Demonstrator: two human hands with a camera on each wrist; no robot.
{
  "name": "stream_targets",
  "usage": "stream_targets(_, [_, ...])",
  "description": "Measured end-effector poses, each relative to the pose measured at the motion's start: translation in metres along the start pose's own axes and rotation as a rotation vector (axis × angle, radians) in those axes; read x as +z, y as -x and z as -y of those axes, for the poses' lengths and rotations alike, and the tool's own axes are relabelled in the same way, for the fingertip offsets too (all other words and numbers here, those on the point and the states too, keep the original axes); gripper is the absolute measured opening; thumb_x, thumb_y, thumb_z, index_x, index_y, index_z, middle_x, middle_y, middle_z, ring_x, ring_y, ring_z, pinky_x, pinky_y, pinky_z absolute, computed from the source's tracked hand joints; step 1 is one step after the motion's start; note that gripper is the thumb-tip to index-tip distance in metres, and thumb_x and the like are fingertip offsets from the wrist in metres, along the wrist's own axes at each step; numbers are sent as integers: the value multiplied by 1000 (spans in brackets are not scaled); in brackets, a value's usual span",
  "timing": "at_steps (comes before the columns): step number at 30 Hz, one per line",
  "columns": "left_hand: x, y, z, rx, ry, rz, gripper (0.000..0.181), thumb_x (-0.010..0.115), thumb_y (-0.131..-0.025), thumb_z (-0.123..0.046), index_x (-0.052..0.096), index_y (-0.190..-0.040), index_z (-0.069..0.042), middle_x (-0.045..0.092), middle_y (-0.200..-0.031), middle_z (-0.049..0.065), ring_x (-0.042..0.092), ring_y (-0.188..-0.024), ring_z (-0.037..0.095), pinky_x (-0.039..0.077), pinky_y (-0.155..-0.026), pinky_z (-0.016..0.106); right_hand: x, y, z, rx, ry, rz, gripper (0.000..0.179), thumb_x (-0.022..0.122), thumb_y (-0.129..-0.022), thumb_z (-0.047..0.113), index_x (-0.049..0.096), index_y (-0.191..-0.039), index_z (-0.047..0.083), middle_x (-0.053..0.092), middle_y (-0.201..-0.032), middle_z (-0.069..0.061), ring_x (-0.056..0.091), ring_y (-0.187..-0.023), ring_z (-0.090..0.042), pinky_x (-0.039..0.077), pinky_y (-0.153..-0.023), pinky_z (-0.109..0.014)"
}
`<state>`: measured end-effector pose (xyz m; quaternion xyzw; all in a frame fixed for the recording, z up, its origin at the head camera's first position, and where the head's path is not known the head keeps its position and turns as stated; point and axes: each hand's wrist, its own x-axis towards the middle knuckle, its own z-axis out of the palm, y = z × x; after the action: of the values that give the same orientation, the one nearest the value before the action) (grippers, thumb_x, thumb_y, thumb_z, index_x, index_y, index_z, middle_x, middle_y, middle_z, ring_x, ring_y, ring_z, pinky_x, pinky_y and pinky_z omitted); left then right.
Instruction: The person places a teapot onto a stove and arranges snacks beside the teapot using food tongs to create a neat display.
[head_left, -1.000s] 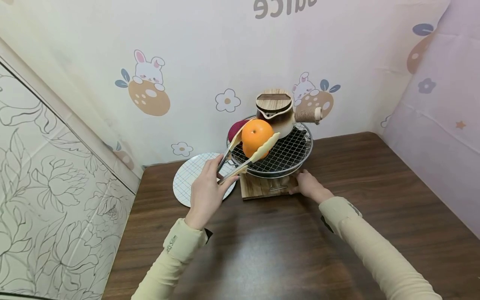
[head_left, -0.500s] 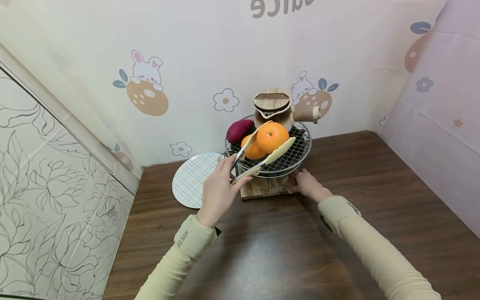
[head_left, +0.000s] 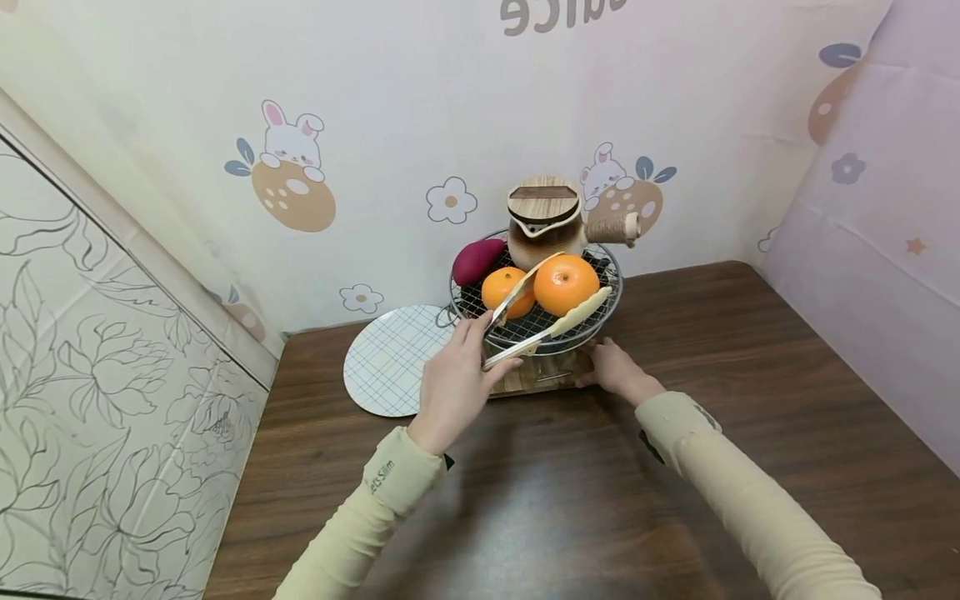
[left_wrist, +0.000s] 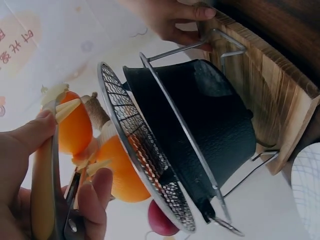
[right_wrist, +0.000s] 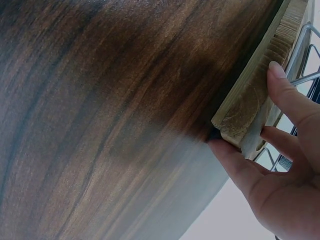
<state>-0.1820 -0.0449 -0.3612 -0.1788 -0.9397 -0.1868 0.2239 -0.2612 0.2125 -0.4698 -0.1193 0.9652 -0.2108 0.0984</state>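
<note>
My left hand (head_left: 457, 379) holds a pair of tongs (head_left: 579, 315) with cream scalloped tips. Between those tips is an orange (head_left: 566, 285), over the right front of a round wire mesh rack (left_wrist: 165, 187). A second, smaller orange fruit (head_left: 498, 287) lies on the mesh to its left, partly behind one tong arm. The rack tops a black brazier (left_wrist: 200, 115) in a wire stand on a wooden board (right_wrist: 250, 97). With thumb and fingers, my right hand (head_left: 618, 371) grips the board's right front corner. The left wrist view shows the tongs' hinge end in my palm.
A dark red, oval fruit or vegetable (head_left: 477, 262) lies at the rack's back left. At the back stands a teapot (head_left: 543, 246) with a wooden lid and rope-wrapped handle. A round white grid-patterned mat (head_left: 390, 367) lies left on the brown table (head_left: 570, 500), before a curtain.
My left hand has moved right with the tongs and orange, from above the smaller fruit to the mesh's right side, uncovering the smaller fruit. My right hand has stayed at the board's corner.
</note>
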Motion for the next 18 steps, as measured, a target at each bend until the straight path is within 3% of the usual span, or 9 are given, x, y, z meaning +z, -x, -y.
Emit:
stream_targets(5, [-2, 0, -7, 24, -84, -2, 69, 68, -83, -53, 53, -136, -12, 63, -113, 3, 53, -57, 12, 44, -45, 28, -1, 0, 2, 18, -7, 24, 80, 77, -81, 25, 38, -145, -2, 46, -137, -34, 39, -126, -52, 43, -98, -59])
stream_targets(12, [-3, 0, -17, 53, -154, -22, 66, 68, -82, -54, 56, -130, -11, 63, -105, 4, 61, -62, 17, 46, -46, 31, 3, -5, -10, 13, -14, 26, 85, 79, -78, 36, 42, -143, -2, 43, -135, -39, 40, -124, -54, 42, -98, -60])
stream_targets(18, [-4, -3, -24, 33, -168, 3, 65, 68, -82, -55, 57, -128, -10, 62, -103, 5, 64, -64, 20, 49, -49, 34, 0, -1, -2, 30, 3, 30, 80, 78, -81, 26, 39, -143, -6, 42, -137, -39, 39, -126, -54, 41, -101, -60])
